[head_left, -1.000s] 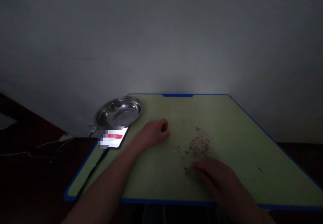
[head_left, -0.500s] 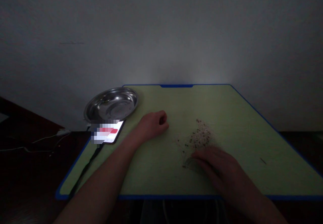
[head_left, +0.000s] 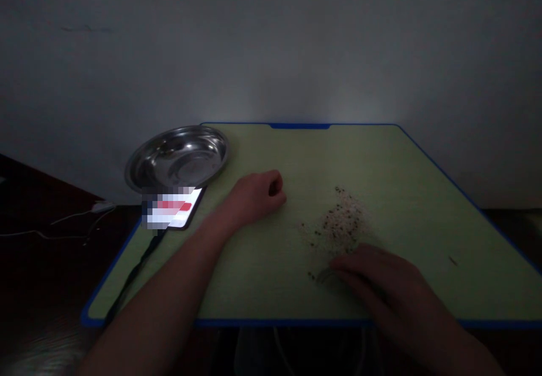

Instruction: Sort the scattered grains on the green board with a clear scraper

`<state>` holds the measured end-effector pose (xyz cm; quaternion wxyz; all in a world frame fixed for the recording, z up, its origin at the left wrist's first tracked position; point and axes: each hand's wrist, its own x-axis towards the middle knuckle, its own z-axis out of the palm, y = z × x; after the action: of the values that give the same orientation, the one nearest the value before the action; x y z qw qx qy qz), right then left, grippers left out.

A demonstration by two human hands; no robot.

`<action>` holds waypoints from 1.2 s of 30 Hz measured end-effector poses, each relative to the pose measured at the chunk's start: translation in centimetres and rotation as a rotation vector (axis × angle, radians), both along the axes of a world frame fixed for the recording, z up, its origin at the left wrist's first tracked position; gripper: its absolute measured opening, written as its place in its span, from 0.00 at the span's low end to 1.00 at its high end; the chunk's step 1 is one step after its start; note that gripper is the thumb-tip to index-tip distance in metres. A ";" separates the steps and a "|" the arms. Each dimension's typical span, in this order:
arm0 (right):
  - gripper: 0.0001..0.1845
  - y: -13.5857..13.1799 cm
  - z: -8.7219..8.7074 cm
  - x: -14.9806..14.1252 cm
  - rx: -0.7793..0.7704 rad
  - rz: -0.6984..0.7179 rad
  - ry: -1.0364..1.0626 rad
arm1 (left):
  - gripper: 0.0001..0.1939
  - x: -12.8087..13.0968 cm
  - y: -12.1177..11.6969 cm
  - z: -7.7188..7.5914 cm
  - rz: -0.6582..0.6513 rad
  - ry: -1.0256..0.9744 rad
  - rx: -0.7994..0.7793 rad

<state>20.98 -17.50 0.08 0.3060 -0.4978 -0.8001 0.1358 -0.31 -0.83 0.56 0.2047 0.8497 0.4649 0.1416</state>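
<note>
My left hand (head_left: 260,195) rests on the light green table, its fingers curled into a loose fist with nothing visible inside. My right hand (head_left: 381,277) is closed near the table's front edge, thumb and fingers pinched together. A small clear, curved piece (head_left: 325,275) juts from its fingertips; its kind is too dim to make out. Just beyond that hand lies a spread pile of pale grains mixed with dark beans or seeds (head_left: 342,221). A few dark bits (head_left: 311,276) sit apart, left of the clear piece.
At the back left stands a shiny metal basin (head_left: 192,164). A lit phone (head_left: 178,209) with a dark strap (head_left: 135,274) lies before it. One thin brown sliver (head_left: 453,261) is on the right. Blue trim edges the table (head_left: 296,164); a wall rises behind.
The whole view has shifted, with the table appearing slightly higher. My right hand and the clear piece sit a little farther from the pile. My left hand stays in its loose fist.
</note>
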 end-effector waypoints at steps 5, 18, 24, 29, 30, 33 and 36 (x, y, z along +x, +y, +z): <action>0.09 0.5 -0.6 0.3 -0.004 -0.036 -0.019 | 0.03 -0.1 0.1 -0.2 -0.010 0.001 0.016; 0.09 0.2 -0.2 0.0 -0.060 0.041 0.017 | 0.03 0.2 0.0 0.1 -0.002 -0.015 0.010; 0.10 0.0 -0.4 -0.7 -0.104 0.086 -0.007 | 0.03 0.2 0.1 -0.1 0.001 -0.022 0.024; 0.11 -0.7 0.0 -0.9 -0.161 0.154 0.031 | 0.03 0.2 0.1 0.0 0.007 -0.022 0.025; 0.11 -0.8 0.0 -0.8 -0.175 0.160 0.031 | 0.03 0.2 0.1 0.0 0.004 -0.022 0.027; 0.11 -0.9 0.0 -0.5 -0.189 0.172 0.036 | 0.03 0.2 0.1 -0.1 -0.007 -0.016 0.041; 0.09 -0.7 -0.2 -0.8 -0.107 0.082 0.065 | 0.03 0.2 0.2 -0.1 -0.011 -0.013 0.046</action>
<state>20.17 -18.24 -0.09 0.2989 -0.4754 -0.8012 0.2069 -0.06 -0.65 0.43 0.1888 0.8557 0.4555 0.1569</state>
